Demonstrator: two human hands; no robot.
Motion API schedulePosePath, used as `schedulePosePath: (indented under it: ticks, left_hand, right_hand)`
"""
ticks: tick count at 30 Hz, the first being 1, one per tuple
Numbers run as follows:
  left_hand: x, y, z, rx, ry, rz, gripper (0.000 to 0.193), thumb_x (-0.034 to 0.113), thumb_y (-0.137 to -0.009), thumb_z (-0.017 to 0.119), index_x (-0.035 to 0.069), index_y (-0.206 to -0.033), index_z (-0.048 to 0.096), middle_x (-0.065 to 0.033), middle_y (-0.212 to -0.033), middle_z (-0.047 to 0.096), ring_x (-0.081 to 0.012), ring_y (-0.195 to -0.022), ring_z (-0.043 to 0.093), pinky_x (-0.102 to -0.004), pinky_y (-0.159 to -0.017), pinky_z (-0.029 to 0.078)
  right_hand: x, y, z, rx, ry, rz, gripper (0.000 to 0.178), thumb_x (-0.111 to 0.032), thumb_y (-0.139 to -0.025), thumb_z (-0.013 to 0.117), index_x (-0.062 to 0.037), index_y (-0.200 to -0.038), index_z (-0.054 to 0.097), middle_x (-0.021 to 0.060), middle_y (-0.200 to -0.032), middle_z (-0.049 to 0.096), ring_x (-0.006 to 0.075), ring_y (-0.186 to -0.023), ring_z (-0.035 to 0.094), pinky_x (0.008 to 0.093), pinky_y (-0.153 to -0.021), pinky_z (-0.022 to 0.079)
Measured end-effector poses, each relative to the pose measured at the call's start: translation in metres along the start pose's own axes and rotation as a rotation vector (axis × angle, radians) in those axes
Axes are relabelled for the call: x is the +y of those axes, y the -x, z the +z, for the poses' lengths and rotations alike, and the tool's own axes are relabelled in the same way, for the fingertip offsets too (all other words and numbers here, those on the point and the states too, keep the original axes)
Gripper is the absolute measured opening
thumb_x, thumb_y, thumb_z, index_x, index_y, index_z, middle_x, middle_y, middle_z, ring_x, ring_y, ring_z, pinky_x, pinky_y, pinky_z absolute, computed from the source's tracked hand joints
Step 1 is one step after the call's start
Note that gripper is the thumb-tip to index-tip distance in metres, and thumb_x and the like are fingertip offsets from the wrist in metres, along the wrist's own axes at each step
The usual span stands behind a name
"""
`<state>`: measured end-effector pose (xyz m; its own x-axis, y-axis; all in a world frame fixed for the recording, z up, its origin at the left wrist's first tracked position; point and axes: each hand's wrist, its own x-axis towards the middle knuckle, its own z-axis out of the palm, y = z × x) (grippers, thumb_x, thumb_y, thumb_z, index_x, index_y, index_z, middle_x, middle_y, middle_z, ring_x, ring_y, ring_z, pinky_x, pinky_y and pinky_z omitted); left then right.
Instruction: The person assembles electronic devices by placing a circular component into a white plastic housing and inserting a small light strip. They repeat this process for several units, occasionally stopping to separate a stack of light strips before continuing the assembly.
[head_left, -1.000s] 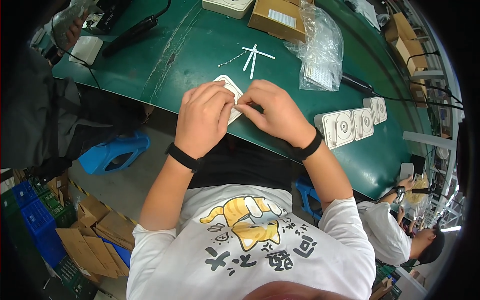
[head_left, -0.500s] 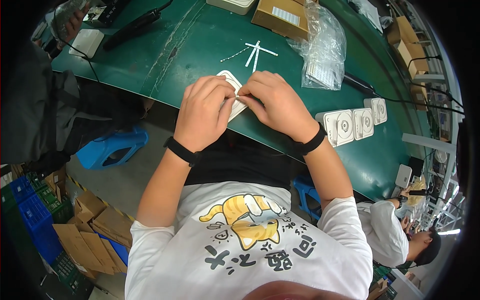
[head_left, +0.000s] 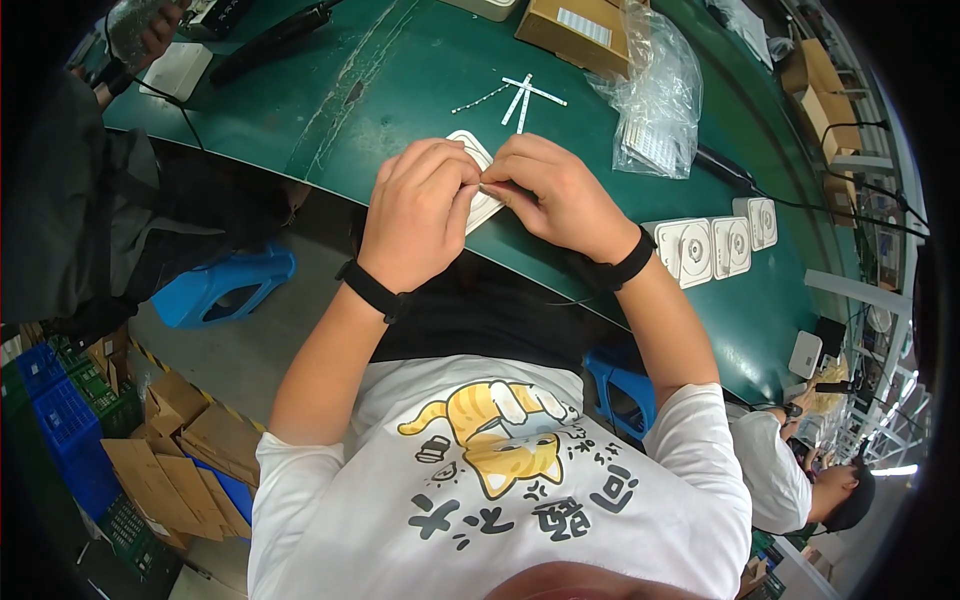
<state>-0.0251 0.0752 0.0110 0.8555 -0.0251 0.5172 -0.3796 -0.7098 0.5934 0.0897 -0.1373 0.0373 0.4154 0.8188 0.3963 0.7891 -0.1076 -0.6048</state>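
Note:
My left hand (head_left: 420, 198) and my right hand (head_left: 562, 200) meet over a white rounded-corner device (head_left: 483, 210) near the table's front edge. Both are closed in a pinch, thumbs against forefingers, with the fingertips almost touching. Whatever is between them is too small and too covered to name. The hands hide much of the device's middle. Just beyond them, several thin white strips (head_left: 524, 95) lie crossed on the green table (head_left: 400, 95).
To the right stand three similar white devices (head_left: 684, 252) with round dials. Farther back are a clear plastic bag (head_left: 655, 110) and a cardboard box (head_left: 575, 32). A black cable (head_left: 800, 200) crosses the right side. Another person's hand (head_left: 160, 32) shows at far left.
The view has shifted slightly. My hands stay together over the white device, and the fingers of both have altered their pinch a little.

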Motion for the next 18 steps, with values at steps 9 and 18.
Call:
schedulePosePath:
  ticks: [9, 18]
  left_hand:
    - [0.011, 0.003, 0.007, 0.019, -0.002, -0.125, 0.013, 0.005, -0.100, 0.080, 0.005, -0.112, 0.074, -0.0119, -0.123, 0.079, -0.0387, -0.133, 0.072, -0.0512, -0.109, 0.054]
    - [0.042, 0.000, 0.020, 0.038, 0.107, -0.134, 0.049, 0.007, -0.103, 0.077, -0.002, -0.149, 0.066, -0.0254, -0.159, 0.067, -0.0497, -0.147, 0.060, -0.0558, -0.128, 0.046]
  right_hand:
    - [-0.021, 0.044, 0.021, 0.375, -0.231, 0.643, 0.022, -0.007, -0.097, 0.096, -0.0006, -0.114, 0.082, 0.0036, -0.105, 0.076, 0.0121, -0.091, 0.070, 0.0293, -0.077, 0.056]
    - [-0.010, 0.043, 0.042, 0.628, -0.369, 0.687, 0.032, -0.006, -0.099, 0.095, -0.0002, -0.127, 0.081, -0.0035, -0.101, 0.075, 0.0015, -0.085, 0.059, 0.0196, -0.073, 0.048]
